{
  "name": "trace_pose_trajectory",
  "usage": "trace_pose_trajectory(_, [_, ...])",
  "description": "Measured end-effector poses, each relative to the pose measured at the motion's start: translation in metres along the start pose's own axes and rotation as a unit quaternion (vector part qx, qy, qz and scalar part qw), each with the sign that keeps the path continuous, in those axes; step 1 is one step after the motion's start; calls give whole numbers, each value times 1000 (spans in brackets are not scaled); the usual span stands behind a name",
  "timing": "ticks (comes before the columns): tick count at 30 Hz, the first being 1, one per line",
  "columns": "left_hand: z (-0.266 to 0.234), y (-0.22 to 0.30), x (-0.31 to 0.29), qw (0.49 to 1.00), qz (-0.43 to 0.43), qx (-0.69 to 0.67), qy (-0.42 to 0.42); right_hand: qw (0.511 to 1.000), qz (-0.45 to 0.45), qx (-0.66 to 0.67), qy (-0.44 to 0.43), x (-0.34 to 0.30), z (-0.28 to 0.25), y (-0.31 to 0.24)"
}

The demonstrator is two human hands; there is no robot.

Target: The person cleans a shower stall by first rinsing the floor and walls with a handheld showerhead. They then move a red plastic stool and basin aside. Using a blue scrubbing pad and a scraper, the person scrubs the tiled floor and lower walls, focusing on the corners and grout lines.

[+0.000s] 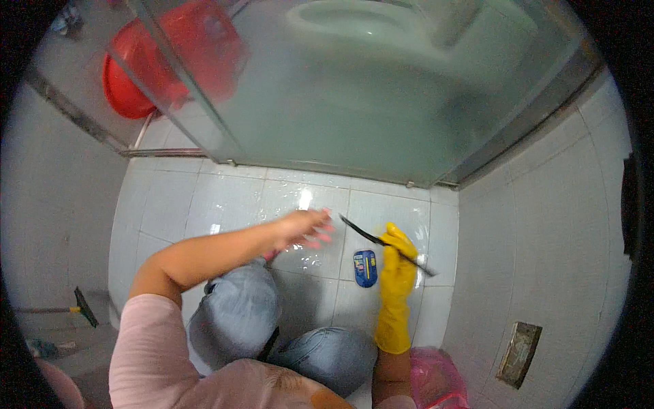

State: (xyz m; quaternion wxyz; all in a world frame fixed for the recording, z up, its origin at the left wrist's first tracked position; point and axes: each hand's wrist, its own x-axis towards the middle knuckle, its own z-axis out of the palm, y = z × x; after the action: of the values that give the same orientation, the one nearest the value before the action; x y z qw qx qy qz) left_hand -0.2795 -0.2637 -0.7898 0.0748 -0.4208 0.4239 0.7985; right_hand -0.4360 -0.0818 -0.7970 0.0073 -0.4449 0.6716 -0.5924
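Observation:
My right hand (398,249) wears a long yellow rubber glove. Its fingers are closed around a thin, slightly curved black stick-like tool (361,232), which sticks out on both sides of the fist. What kind of tool it is cannot be made out. My left hand (304,229) is bare and held above the tiles, its fingers apart and a little blurred, near the tool's left end but not touching it. Below the tool, beside the glove, a blue oval-ended packet or box (366,268) lies on the wet floor.
White floor tiles (231,184) shine with water. Ahead stands a frosted glass screen (327,129), with a toilet (354,20) behind it and a red tub (136,88) at the left. A pink bag (439,378) sits by my right forearm. A green-headed brush (85,308) is far left.

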Motion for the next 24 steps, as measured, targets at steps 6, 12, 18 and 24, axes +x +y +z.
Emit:
trace_pose_trajectory(6, [-276,50,-73,631,373,291,615,867,387,310,-52,-37,-23,1])
trace_pose_trajectory(12, [-351,145,-163,610,454,195,620,797,546,232,-108,-59,-1,-25])
trace_pose_trajectory(18, [-380,171,-184,789,475,150,359,608,625,209,-443,-93,54,-6])
trace_pose_trajectory(24, [-411,172,-185,776,526,237,256,599,635,143,-467,-86,95,-14])
